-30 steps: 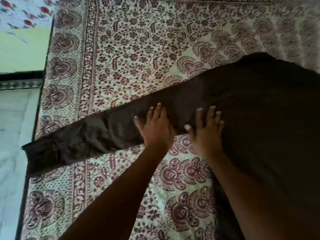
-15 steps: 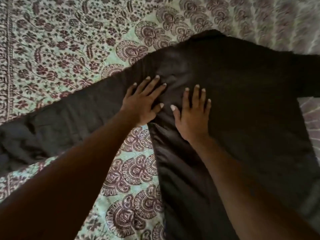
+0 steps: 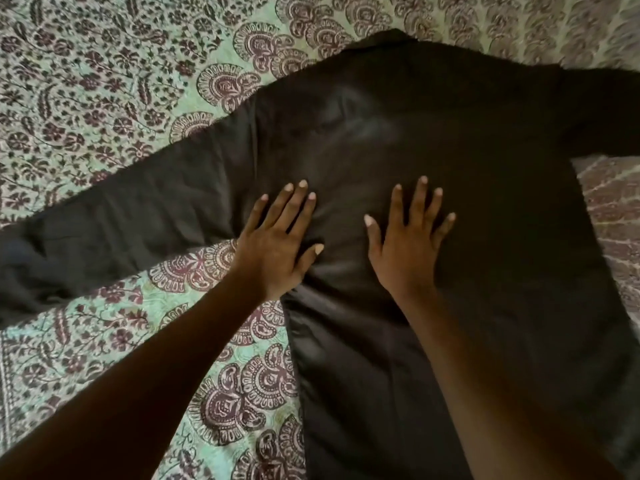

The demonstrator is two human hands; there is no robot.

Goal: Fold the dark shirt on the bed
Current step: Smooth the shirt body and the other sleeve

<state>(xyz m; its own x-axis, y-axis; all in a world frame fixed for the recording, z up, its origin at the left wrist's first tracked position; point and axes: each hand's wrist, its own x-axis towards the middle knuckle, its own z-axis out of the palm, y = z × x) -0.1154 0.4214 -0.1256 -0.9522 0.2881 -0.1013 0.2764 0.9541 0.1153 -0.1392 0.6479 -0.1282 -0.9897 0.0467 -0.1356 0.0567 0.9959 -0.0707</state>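
Sliding inward off the left sleeve (image 3: pixel 114 223), both hands have come onto the chest of the dark shirt (image 3: pixel 433 161), which lies spread flat on the bed (image 3: pixel 104 81). The left hand (image 3: pixel 277 247) and right hand (image 3: pixel 405 251) press palms down, fingers straight, gripping nothing. Judging by this, smoothing is nearly done; no fold has been made yet.
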